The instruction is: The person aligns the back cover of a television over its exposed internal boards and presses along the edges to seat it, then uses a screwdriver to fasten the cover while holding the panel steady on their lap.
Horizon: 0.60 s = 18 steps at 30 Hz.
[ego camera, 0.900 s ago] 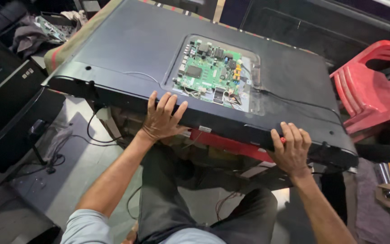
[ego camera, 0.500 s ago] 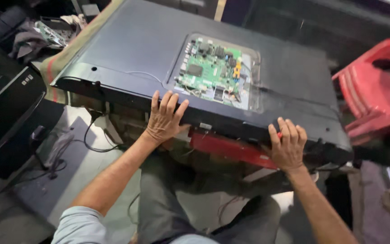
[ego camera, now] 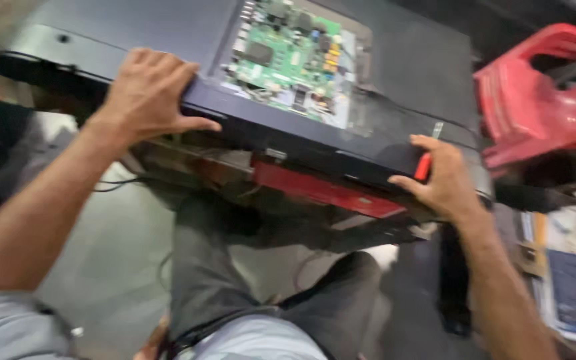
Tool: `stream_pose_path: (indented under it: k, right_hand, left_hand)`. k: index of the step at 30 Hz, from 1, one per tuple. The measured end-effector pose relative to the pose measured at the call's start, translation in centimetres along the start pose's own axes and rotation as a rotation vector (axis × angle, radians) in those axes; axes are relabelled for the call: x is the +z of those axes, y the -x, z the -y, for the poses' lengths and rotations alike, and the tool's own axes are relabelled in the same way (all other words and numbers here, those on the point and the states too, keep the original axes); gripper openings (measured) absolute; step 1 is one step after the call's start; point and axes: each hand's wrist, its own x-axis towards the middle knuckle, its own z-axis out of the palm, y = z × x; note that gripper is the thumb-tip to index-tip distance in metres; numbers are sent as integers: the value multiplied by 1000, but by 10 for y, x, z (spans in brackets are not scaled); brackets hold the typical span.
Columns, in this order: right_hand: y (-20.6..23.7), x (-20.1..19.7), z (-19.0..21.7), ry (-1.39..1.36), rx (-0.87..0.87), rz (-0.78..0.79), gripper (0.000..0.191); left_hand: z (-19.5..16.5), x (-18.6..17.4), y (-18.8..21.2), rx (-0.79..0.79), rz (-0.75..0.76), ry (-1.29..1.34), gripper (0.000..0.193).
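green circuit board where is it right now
In the head view the green circuit board sits top centre, set into the dark panel, between the left hand and the red chair.

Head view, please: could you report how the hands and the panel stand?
Left hand and right hand grip the near edge of the dark panel. Green circuit board exposed. Red chair close right.

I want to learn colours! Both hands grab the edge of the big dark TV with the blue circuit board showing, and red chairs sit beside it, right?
Almost. The circuit board is green, not blue, as the head view shows. The rest holds: the left hand and right hand grip the near edge of the dark TV, and red plastic chairs sit beside it.
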Motion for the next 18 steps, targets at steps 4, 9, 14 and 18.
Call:
stream_pose_path:
  k: [4, 9, 14, 18]
  right_hand:
    - [-11, -2, -5, 33, 266, 175, 86]
    - [-5, -7, -8, 52, 145, 97, 83]
    - [-15, -25, -18, 107, 137, 83, 84]
    - [-27, -45, -23, 102, 216, 116, 87]
  left_hand:
    - [0, -2, -6, 15, 28, 17, 92]
    - [1, -4, -12, 56, 5, -14, 94]
    - [16, -9, -21, 55, 10, -81, 94]
    - [28, -16, -33, 68, 10, -64, 87]
